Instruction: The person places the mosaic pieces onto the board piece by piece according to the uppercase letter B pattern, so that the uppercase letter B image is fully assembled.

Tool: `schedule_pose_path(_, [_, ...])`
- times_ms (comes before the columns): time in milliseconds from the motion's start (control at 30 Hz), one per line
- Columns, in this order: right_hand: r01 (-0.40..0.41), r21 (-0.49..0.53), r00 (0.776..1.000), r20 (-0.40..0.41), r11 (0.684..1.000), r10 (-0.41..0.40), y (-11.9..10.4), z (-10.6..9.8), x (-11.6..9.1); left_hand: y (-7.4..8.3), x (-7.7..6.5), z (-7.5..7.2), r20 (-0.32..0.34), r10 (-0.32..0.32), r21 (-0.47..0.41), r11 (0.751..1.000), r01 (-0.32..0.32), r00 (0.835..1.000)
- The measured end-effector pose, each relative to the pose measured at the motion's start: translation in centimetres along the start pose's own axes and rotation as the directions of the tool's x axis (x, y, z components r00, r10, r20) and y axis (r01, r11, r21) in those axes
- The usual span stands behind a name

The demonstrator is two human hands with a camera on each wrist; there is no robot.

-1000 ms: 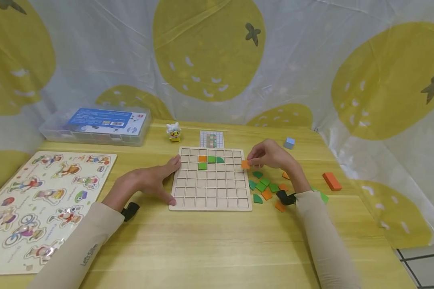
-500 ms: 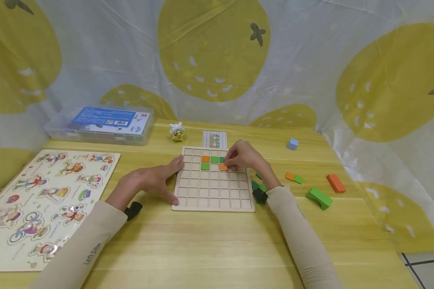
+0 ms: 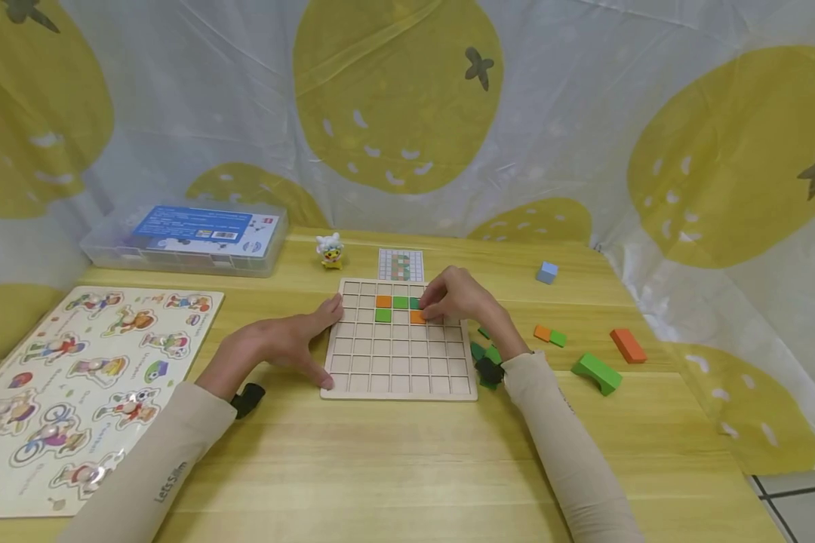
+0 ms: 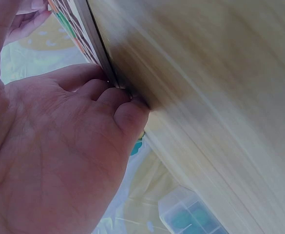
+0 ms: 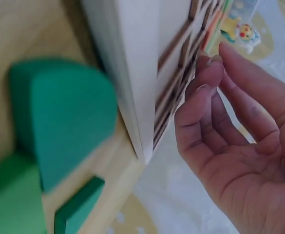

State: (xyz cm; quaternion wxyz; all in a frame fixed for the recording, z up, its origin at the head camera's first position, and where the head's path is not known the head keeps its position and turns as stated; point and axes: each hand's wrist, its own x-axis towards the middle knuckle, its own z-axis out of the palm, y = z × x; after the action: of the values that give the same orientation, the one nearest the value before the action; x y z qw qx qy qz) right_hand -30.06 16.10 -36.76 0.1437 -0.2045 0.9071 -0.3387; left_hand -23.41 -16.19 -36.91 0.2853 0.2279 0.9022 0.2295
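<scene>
I have both arms reaching forward from the lower edge of my head view, beige sleeves (image 3: 152, 460) covering the forearms and leaving the wrists bare; my left hand (image 3: 281, 341) lies with thumb and fingers spread wide apart, the thumb slanting back toward me, the fingers pointing away; my left wrist camera shows me its palm, the fingers side by side; my right hand (image 3: 458, 296) angles inward at the wrist, thumb and index finger pinching; my right wrist camera shows me the remaining fingers bent beside them; the two hands are well apart.
</scene>
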Motion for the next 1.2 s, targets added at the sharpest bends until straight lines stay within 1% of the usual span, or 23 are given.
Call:
schedule_pose_path(133, [0.093,0.040,0.996,0.007,0.995,-0.094,0.9,-1.3,-1.0,0.0,0.0,0.0,0.000,-0.002,-0.005,1.000,0.002,1.000])
schedule_pose_path(233, [0.158,0.040,0.987,0.002,0.987,-0.159,2.2,-2.8,-2.3,0.0,0.1,0.0,0.001,-0.003,-0.007,1.000,0.003,1.000])
schedule_pose_path(333, [0.179,0.031,0.984,-0.006,0.983,-0.178,3.9,-4.2,-4.0,0.1,0.2,0.0,0.002,-0.003,-0.007,1.000,0.003,1.000])
schedule_pose_path(533, [0.139,0.049,0.990,0.015,0.989,-0.140,7.5,-5.9,-7.0,0.0,-0.1,-0.1,0.000,0.006,-0.005,1.000,-0.006,1.000])
schedule_pose_path(767, [0.081,-0.005,0.996,0.023,0.997,-0.081,10.6,-8.0,-9.7,0.0,-0.2,-0.1,-0.005,0.013,0.004,1.000,-0.013,1.000])
schedule_pose_path(933, [0.043,-0.012,0.999,-0.001,0.999,-0.043,12.0,-8.9,-10.6,0.1,-0.3,-0.1,-0.003,0.004,0.008,1.000,-0.004,1.000])
schedule_pose_path(1067, [-0.030,-0.008,0.999,-0.017,1.000,0.030,12.4,-9.3,-11.0,0.1,-0.3,-0.1,0.000,0.004,0.016,1.000,-0.004,1.000])
schedule_pose_path(1200, [-0.091,-0.037,0.995,-0.036,0.995,0.090,12.8,-9.5,-11.2,0.0,-0.3,-0.2,0.000,0.003,0.016,1.000,-0.003,1.000])
